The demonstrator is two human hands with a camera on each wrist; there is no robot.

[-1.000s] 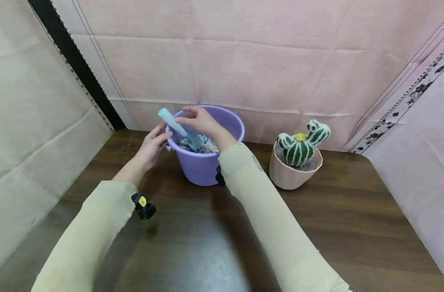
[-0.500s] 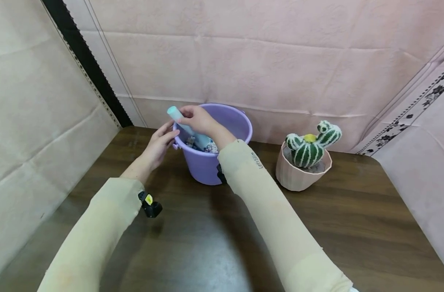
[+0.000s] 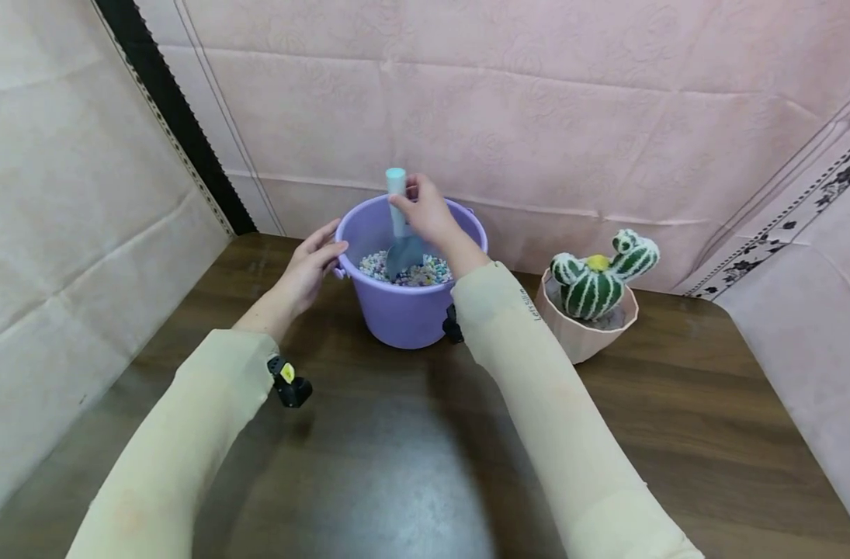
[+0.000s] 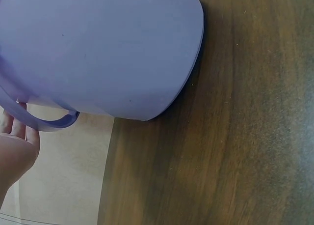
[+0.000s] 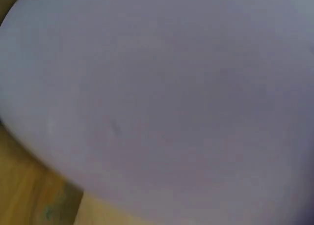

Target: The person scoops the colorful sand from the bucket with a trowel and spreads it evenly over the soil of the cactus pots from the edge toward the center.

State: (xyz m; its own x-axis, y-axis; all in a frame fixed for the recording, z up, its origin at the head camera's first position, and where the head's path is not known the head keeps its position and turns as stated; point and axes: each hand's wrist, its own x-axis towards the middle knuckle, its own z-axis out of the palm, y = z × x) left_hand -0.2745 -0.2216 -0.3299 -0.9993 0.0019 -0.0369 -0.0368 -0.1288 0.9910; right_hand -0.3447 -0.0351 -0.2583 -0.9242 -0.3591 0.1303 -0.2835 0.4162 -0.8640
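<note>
A purple bucket (image 3: 404, 314) stands upright on the table, with many small multicoloured pellets (image 3: 435, 270) inside. My right hand (image 3: 428, 210) is above the bucket's opening and pinches the handle of a light-blue toy shovel (image 3: 397, 203). The shovel is almost upright, its blade down in the pellets. At the bucket's left side, my left hand (image 3: 306, 272) touches the rim with nearly straight fingers. In the left wrist view, the fingers (image 4: 18, 129) lie beside the bucket's purple handle (image 4: 54, 124). Blurred bucket wall (image 5: 162, 102) fills most of the right wrist view, where my right hand is hidden.
To the right of the bucket, a knitted green cactus (image 3: 592, 297) with a yellow top sits in a pale pink pot (image 3: 574, 335). The brown wooden table (image 3: 369, 466) is enclosed by pale cloth (image 3: 501, 132) at the back and sides.
My right hand has moved right with the shovel, which has swung from leaning left to nearly upright in the bucket. The left hand stays at the rim. The head view has shifted slightly.
</note>
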